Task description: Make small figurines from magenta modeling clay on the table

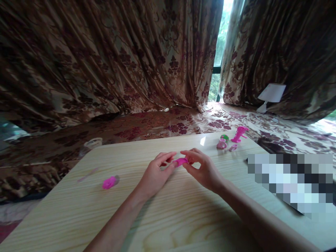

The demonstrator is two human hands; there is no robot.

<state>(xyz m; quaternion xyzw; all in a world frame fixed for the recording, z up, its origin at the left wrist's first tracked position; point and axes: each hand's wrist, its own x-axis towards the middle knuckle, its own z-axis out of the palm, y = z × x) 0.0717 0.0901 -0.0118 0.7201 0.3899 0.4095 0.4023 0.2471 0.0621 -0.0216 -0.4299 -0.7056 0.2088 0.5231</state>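
Observation:
Above the middle of the table, both hands are at a small bright pink strip (181,161) that looks like modelling clay. My left hand (160,168) pinches its left end between thumb and fingers. My right hand (203,167) is curled at its right end, thumb and fingertips close around it. The fingers partly cover the strip, so its full shape is hidden. Left of my left hand lies a crumpled pink lump (109,182), which looks like the same material. Beside that lump is a small greyish, see-through piece (117,179).
At the table's (168,217) far right are a pink toy-like stand (239,134), a green piece (225,138), a pink container (221,144) and a small pale pink piece (233,147). A thin pinkish stick (88,175) lies left. A pixelated dark-edged object (291,185) covers the right side. A white lamp (271,93) stands beyond.

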